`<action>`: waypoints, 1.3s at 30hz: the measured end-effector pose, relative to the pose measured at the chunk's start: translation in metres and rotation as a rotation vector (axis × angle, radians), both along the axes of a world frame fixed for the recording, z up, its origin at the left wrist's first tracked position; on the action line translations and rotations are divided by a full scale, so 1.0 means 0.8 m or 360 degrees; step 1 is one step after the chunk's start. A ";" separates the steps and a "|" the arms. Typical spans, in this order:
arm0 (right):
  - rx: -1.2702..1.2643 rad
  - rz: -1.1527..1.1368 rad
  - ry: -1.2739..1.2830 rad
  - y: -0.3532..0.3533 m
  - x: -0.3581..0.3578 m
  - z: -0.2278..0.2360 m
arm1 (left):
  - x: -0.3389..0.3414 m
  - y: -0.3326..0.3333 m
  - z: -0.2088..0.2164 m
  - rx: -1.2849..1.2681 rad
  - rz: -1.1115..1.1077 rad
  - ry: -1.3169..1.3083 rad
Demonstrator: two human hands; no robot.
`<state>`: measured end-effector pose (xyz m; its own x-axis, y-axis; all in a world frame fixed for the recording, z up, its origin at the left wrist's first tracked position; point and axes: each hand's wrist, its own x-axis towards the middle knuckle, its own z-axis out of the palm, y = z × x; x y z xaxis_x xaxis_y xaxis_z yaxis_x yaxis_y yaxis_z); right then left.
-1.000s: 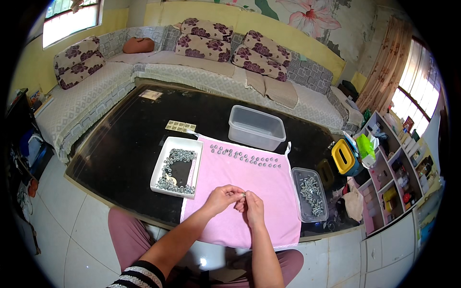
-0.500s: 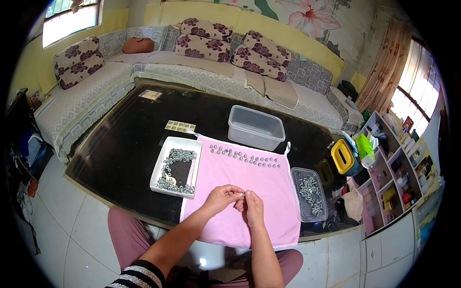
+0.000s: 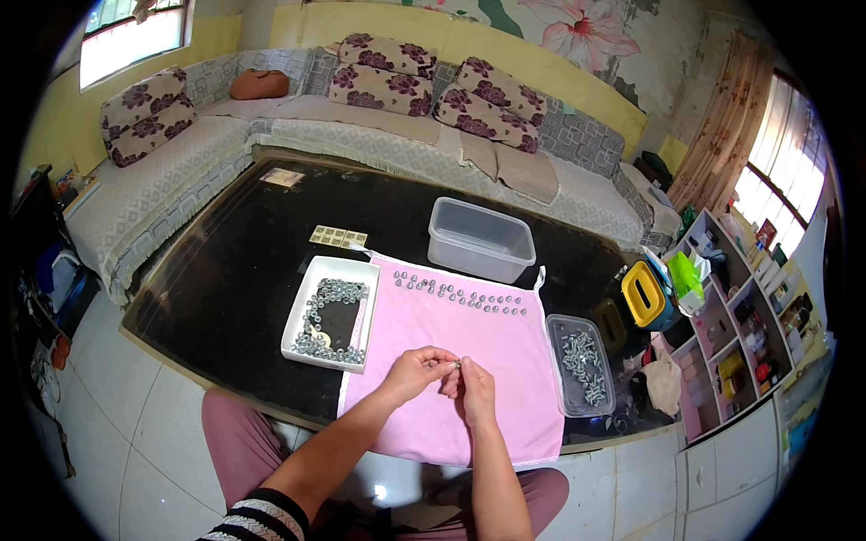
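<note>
My left hand (image 3: 418,371) and my right hand (image 3: 477,388) meet above the pink cloth (image 3: 406,424), fingertips pinched together on a small metal fastener (image 3: 457,364). Fingers cover most of it, so I cannot tell whether it is a bolt, a nut or both. Across the cloth's far part stand two rows of small silvery fasteners (image 3: 450,290). To the left, a white tray (image 3: 296,311) contains many shiny metal nuts (image 3: 341,290). On the right, a clear shallow plastic tub (image 3: 606,408) holds a pile of small bolts (image 3: 582,356).
Beyond the cloth, a clear plastic box (image 3: 480,236) sits on the black table (image 3: 216,298). A card with small squares (image 3: 339,237) lies behind the white tray. At the right are a yellow-topped container (image 3: 644,294) and a shelf unit (image 3: 722,316). A long sofa (image 3: 361,126) borders the far side.
Almost nothing differs. Both hands stay in the same place, with only a very slight shift of the fingertips around the small fastener.
</note>
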<state>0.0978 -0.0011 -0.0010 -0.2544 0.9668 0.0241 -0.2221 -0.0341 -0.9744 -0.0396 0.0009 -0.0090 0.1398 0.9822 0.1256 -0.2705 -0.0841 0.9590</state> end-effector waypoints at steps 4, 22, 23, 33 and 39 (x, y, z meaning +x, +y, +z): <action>0.0027 -0.0131 0.0041 -0.001 -0.007 0.002 | -0.001 0.001 -0.001 -0.0063 -0.0024 -0.0028; 0.0082 -0.0016 -0.0037 0.001 -0.001 -0.003 | -0.002 0.000 0.000 -0.0016 -0.0065 -0.0003; 0.0080 -0.0036 -0.0027 0.001 -0.002 -0.003 | -0.002 0.000 -0.001 -0.0029 -0.0046 0.0020; 0.0039 -0.0168 -0.0024 -0.003 -0.010 0.004 | -0.005 -0.001 0.002 -0.0056 -0.0065 0.0034; 0.0092 -0.0061 -0.0089 0.000 -0.003 -0.005 | -0.004 -0.001 0.005 -0.0060 -0.0050 0.0047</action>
